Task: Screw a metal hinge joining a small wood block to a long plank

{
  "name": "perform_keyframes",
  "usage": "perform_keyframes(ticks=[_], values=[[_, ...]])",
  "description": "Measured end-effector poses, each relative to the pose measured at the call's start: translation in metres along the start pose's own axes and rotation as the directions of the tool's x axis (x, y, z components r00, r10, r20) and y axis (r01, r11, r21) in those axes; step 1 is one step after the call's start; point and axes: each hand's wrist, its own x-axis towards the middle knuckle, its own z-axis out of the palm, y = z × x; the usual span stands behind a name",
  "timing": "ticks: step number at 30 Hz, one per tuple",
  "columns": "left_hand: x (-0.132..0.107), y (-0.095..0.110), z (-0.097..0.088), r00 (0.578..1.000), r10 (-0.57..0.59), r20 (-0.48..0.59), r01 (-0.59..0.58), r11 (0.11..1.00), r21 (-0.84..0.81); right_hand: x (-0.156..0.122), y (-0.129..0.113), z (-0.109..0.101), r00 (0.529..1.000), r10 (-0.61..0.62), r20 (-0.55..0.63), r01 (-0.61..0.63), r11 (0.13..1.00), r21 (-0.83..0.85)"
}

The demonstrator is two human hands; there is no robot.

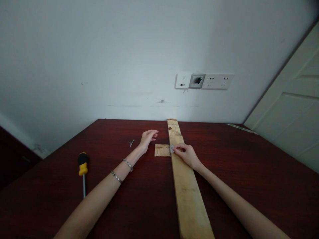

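A long pale wooden board [188, 186] lies on the dark red table, running from the near edge back to the wall. Against its left side sits a small wooden piece [161, 150]. Where the two meet, a small silver metal hinge [171, 148] rests on the board's left edge. My right hand [186, 154] pinches the hinge's right side between thumb and fingers. Just above the table, left of the board, my left hand [149, 138] is raised with its fingers loosely bent and apart, holding nothing. Two small screws [131, 143] lie on the table left of that hand.
On the left of the table [112, 132] lies a yellow and black screwdriver [83, 166], its shaft partly behind my left forearm. A thin strip [241, 128] lies at the far right corner. The wall behind carries sockets [216, 81]; a white door [294, 109] stands at right.
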Motion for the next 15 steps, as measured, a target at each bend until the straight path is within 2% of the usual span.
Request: perform_keyframes(ticks=[10, 15], values=[[-0.0003, -0.0001, -0.0005, 1.000, 0.006, -0.004, -0.006, 1.000, -0.017, -0.0016, -0.0048, 0.0015, 1.000, 0.004, -0.016, -0.005, 1.000, -0.011], [-0.0020, 0.0017, -0.0005, 1.000, -0.001, -0.008, 0.001, 1.000, -0.016, -0.0018, -0.0041, 0.0012, 0.999, -0.039, -0.026, 0.038, 0.999, -0.032]])
